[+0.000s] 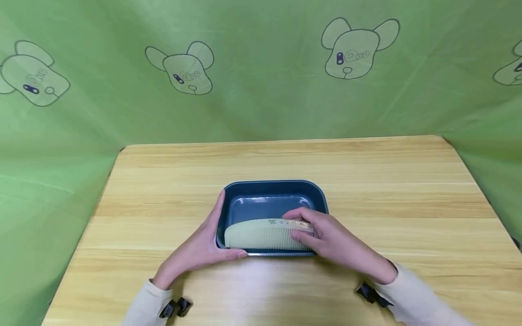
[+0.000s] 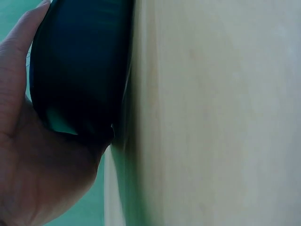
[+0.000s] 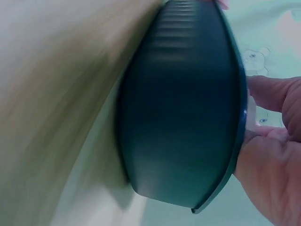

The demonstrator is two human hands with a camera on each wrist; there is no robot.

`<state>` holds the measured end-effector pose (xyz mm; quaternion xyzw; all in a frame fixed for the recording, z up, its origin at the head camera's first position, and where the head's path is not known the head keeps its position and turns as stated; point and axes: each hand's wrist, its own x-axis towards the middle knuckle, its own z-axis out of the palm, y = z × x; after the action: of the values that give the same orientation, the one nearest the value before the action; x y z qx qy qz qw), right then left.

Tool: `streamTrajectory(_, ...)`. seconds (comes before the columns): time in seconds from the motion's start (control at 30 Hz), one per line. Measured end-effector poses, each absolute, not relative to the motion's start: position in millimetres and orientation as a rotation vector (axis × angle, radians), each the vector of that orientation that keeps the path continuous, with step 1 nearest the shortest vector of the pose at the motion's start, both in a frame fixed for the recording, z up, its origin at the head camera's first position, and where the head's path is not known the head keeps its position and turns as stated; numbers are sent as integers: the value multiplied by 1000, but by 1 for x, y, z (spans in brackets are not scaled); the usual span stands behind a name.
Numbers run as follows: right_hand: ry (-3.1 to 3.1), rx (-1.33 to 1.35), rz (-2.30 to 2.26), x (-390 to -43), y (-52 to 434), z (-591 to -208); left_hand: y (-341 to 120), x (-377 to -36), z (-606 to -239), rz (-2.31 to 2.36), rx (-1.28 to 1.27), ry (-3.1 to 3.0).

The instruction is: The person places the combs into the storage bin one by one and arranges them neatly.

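We see a dark blue rectangular tray standing near the middle of a light wooden table, with green cloth printed with cartoon dog heads hanging behind and at both sides. A pale green comb lies along the near side of the tray, its teeth pointing toward the person and its back resting inside, against the near rim. The right hand holds the comb at its right end, with the thumb on the upper edge and the fingers curled over the teeth. The left hand lies with straight fingers against the left outer wall of the tray, the thumb along the near left corner; it grasps nothing. In the left wrist view the palm presses against the dark tray wall. In the right wrist view the tray's outer side fills the picture, blurred, with the fingers just above its rim. Both sleeves are cream coloured.
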<state>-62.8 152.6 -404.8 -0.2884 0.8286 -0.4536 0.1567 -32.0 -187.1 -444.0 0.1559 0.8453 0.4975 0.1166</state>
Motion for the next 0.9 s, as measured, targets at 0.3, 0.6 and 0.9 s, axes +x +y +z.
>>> streamTrajectory(0.3,2577,-1093,-1116,-57,148,-407,-187,-31,-444,1440,452,2488)
streamTrajectory(0.6,2689,-1262,-1022,-54,146,-411,-187,-32,-444,1445,481,2493)
streamTrajectory(0.9,2707,-1204,-886,-55,145,-409,-189,-33,-442,1412,478,2511)
